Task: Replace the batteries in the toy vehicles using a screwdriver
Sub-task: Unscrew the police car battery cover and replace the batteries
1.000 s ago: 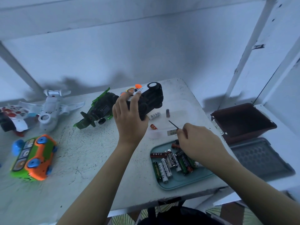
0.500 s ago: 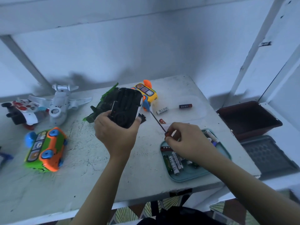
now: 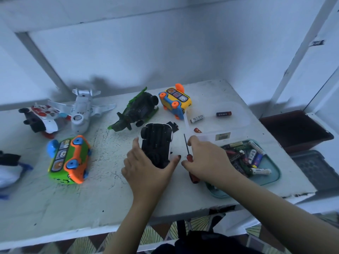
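Clasping the near end of the black toy car (image 3: 156,142), the left hand (image 3: 146,167) holds it underside-up on the table (image 3: 110,189). Just beside it, the right hand (image 3: 207,162) grips a red-handled screwdriver (image 3: 189,158), shaft pointing away. To the right, a teal tray (image 3: 271,178) holds batteries (image 3: 253,156). Farther back lie two loose cells (image 3: 197,118), a green helicopter (image 3: 135,110), a yellow bus (image 3: 176,101) and a white plane (image 3: 82,109).

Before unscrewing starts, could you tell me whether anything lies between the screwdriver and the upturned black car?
Nothing visible: only bare white tabletop separates the red-handled screwdriver in the right hand from the black plastic toy car.
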